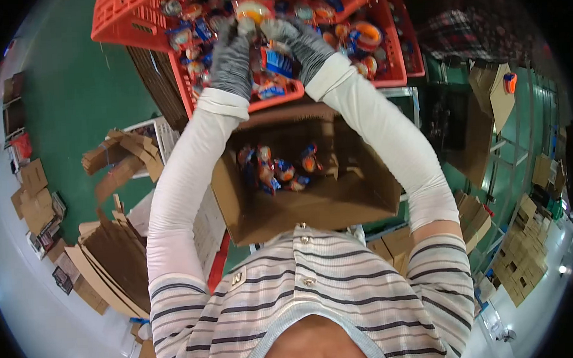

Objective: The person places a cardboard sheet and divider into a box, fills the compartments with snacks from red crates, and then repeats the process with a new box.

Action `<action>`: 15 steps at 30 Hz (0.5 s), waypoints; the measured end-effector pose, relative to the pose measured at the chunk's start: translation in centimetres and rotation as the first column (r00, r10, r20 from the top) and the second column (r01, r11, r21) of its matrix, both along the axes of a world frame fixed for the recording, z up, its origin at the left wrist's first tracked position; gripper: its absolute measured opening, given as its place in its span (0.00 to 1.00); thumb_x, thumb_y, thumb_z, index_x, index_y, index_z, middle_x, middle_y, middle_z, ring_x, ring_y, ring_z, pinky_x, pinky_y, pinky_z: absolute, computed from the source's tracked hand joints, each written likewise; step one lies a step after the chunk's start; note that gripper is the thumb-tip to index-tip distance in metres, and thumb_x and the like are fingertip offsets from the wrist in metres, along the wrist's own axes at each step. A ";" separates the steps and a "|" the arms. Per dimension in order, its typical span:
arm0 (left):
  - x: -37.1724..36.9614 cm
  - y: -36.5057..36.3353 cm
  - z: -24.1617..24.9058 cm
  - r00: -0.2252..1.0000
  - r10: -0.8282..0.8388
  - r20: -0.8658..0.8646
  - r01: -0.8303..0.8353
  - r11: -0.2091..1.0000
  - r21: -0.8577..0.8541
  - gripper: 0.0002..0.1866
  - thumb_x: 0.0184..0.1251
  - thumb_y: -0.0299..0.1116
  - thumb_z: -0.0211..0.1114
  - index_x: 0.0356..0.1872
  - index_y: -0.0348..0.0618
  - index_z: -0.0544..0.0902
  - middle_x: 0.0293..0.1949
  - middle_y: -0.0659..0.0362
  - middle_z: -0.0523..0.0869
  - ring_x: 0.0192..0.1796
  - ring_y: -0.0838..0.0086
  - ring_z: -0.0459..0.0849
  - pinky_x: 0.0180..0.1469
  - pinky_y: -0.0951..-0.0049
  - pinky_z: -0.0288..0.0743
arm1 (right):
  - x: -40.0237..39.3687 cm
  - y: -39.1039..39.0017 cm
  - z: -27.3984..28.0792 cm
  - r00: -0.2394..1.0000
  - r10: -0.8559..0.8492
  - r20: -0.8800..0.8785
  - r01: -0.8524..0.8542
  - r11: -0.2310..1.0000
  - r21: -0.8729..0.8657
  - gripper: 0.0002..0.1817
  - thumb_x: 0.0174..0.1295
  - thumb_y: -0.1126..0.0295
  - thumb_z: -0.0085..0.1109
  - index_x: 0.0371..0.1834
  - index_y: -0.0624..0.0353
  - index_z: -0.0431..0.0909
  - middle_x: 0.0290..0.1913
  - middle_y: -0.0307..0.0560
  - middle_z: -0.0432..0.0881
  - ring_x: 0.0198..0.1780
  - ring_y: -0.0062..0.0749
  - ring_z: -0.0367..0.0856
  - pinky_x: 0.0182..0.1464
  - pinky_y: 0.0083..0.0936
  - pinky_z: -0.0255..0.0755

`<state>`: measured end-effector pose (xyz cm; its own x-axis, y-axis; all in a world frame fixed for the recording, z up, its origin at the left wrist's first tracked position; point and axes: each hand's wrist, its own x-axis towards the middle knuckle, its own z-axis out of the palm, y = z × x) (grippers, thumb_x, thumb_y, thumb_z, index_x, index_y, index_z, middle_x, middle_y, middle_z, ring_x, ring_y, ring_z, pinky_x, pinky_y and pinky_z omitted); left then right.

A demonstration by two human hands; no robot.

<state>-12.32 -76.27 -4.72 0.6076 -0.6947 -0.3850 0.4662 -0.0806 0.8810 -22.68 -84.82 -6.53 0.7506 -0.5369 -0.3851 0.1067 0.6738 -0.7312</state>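
Up in the red crate (398,76), at its far side, both hands meet on one small round packet (253,11) with an orange and white top. The left hand (233,57) wears a grey glove and pinches the packet from one side. The right hand (304,43), in a grey glove too, pinches it from the other side. So the packet is held between the fingertips of both hands, just above the heap of other packets (350,43) in the crate.

Just this side of the crate, closer to the person, sits an open brown box (314,207). A few bright packets (279,169) lie at the bottom of it, and most of its floor is bare.

This looks like the picking-up step: one packet is being lifted out of the crate. The next move, I think, calls for bringing it back over the box and letting go low, so it lands inside.

Left of the crate, on the green floor (74,93), lie flat pieces of cardboard (114,159). Right of the crate, more folded boxes (527,257) are stacked.
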 end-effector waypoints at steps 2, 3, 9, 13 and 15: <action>-1.7 1.7 2.5 0.998 0.015 0.058 -0.001 0.974 -0.227 0.27 0.60 0.48 0.61 0.57 0.44 0.69 0.47 0.61 0.78 0.47 0.77 0.77 0.47 0.77 0.75 | -1.8 3.0 7.1 0.992 -0.067 -0.103 0.050 0.985 -0.164 0.26 0.53 0.62 0.62 0.56 0.54 0.67 0.45 0.39 0.77 0.41 0.27 0.78 0.39 0.24 0.78; -2.6 2.8 4.2 0.996 -0.006 0.091 0.030 0.965 -0.262 0.28 0.60 0.48 0.62 0.57 0.43 0.69 0.49 0.61 0.76 0.49 0.77 0.76 0.48 0.76 0.75 | -3.1 4.2 9.2 0.998 -0.053 -0.019 0.048 0.975 -0.219 0.29 0.53 0.62 0.63 0.58 0.55 0.65 0.46 0.41 0.76 0.42 0.28 0.78 0.40 0.24 0.78; -10.1 12.3 6.5 0.940 -0.001 0.341 0.077 0.975 -0.209 0.25 0.64 0.41 0.59 0.58 0.42 0.68 0.54 0.58 0.71 0.54 0.73 0.71 0.58 0.71 0.65 | -11.8 12.0 9.8 0.994 -0.051 -0.101 -0.008 0.858 -0.514 0.36 0.42 0.62 0.73 0.56 0.58 0.67 0.50 0.48 0.71 0.55 0.32 0.68 0.56 0.29 0.66; -13.9 15.9 -0.3 0.965 -0.014 0.263 0.045 0.993 -0.110 0.25 0.63 0.42 0.59 0.58 0.43 0.68 0.54 0.57 0.72 0.54 0.73 0.72 0.57 0.69 0.66 | -14.6 16.5 0.5 0.994 -0.089 -0.056 0.079 0.983 -0.163 0.35 0.43 0.63 0.72 0.56 0.57 0.67 0.50 0.46 0.72 0.51 0.34 0.72 0.51 0.28 0.70; -14.3 17.3 -6.0 0.986 -0.083 0.147 0.093 0.994 -0.064 0.25 0.64 0.43 0.59 0.58 0.45 0.68 0.53 0.58 0.73 0.53 0.73 0.73 0.55 0.69 0.68 | -15.3 17.6 -3.6 0.996 -0.080 -0.026 0.084 0.983 0.164 0.34 0.48 0.65 0.68 0.59 0.56 0.64 0.50 0.45 0.72 0.47 0.34 0.75 0.47 0.27 0.73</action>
<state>-26.61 -58.99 -10.75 0.5881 -0.7703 -0.2466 0.3283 -0.0513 0.9432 -37.96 -67.23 -10.09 0.6984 -0.5245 -0.4869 0.1539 0.7745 -0.6136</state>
